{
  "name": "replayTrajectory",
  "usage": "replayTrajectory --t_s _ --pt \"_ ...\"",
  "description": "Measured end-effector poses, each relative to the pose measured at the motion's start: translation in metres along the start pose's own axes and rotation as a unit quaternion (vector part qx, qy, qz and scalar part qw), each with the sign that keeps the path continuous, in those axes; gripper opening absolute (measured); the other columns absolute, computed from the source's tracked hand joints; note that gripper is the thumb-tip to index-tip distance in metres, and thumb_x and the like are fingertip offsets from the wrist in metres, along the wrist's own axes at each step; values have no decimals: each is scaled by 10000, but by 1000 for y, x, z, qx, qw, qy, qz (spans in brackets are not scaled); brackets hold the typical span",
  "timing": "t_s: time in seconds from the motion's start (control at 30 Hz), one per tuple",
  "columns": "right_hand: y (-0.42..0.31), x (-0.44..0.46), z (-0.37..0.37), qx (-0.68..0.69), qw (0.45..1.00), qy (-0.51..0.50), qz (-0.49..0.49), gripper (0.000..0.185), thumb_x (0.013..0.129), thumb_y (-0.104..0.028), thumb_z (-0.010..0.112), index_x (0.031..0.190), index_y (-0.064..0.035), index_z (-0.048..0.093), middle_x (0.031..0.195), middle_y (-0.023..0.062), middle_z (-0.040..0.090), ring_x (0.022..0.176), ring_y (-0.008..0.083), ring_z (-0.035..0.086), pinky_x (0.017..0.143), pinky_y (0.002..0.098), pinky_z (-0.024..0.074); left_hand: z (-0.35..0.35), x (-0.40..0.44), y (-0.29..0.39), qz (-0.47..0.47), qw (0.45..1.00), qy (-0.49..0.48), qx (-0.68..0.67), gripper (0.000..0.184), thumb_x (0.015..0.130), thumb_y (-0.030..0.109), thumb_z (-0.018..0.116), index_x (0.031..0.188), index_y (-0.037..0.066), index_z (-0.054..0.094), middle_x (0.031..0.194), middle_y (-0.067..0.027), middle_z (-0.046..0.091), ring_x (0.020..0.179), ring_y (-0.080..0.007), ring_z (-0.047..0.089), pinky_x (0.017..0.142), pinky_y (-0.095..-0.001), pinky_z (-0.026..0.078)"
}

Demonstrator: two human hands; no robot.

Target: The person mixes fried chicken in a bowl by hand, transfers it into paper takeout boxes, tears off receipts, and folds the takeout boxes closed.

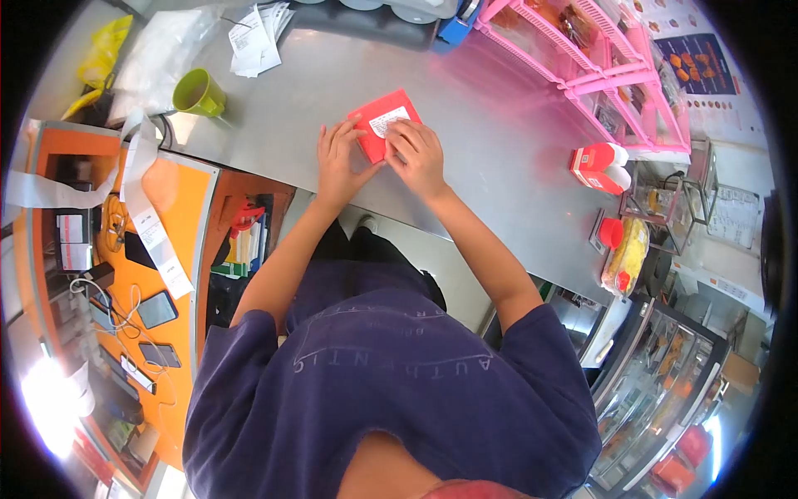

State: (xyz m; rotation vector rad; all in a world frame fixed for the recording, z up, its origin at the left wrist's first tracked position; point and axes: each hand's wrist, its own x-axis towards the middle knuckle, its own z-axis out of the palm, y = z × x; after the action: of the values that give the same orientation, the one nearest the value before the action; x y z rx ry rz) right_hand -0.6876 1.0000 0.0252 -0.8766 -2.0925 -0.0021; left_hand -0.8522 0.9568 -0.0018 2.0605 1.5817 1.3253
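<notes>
A small red box rests on the metal counter in front of me, with a white printed label on its upper face. My left hand holds the box by its left side, fingers at the upper edge and thumb along the near edge. Over the label's near right part, my right hand has its fingers bent and drawn together in a pinch. Those fingertips cover part of the label and the box's right side. Both hands are close together.
Around the metal counter stand a green cup, printed slips, a pink rack and a red-and-white carton. A long paper strip hangs over the orange desk, where phones and cables lie. A glass display case is at right.
</notes>
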Motion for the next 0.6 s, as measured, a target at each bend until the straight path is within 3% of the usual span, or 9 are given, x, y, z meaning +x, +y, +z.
replayTrajectory --t_s 0.07,0.23,0.33,0.43,0.5,0.6 --pt "3 -6 2 30 998 -34 41 172 751 -127 679 909 -81 629 1111 88 611 1087 280 572 927 443 425 2 3 -4 7 998 47 -31 662 695 245 785 1295 134 526 1416 -105 426 1292 -314 397 1101 -550 198" --pt "9 -19 -11 42 988 -131 64 201 847 -190 587 1019 -90 619 1274 122 552 1200 281 510 1058 534 278 4 16 -24 134 979 -135 72 707 689 304 783 1325 162 508 1417 -27 453 1295 -227 426 1103 -530 205" --pt "22 -8 -22 30 981 -184 58 227 848 -184 578 1050 -82 605 1217 112 593 1193 247 522 1079 528 253 -1 25 -26 157 969 -171 78 747 674 316 782 1353 209 490 1404 24 468 1287 -161 438 1101 -502 220" --pt "63 5 -19 13 986 -110 122 195 844 -178 584 999 -63 611 1096 103 644 1147 225 546 1049 524 285 -7 34 -28 151 968 -184 74 762 648 313 787 1349 257 495 1397 51 475 1270 -127 452 1093 -480 240" --pt "107 43 -19 -22 983 -87 159 162 832 -167 589 942 -51 611 936 86 657 1029 255 575 970 487 353 -15 42 -27 136 968 -198 74 755 633 286 786 1334 290 508 1387 65 481 1234 -121 469 1073 -456 257" --pt "168 147 -12 -171 976 -102 86 151 806 -130 591 924 -39 615 882 90 611 921 283 551 821 431 408 -25 52 -31 123 966 -218 63 724 646 269 769 1323 297 518 1379 77 486 1212 -125 473 1038 -436 271"
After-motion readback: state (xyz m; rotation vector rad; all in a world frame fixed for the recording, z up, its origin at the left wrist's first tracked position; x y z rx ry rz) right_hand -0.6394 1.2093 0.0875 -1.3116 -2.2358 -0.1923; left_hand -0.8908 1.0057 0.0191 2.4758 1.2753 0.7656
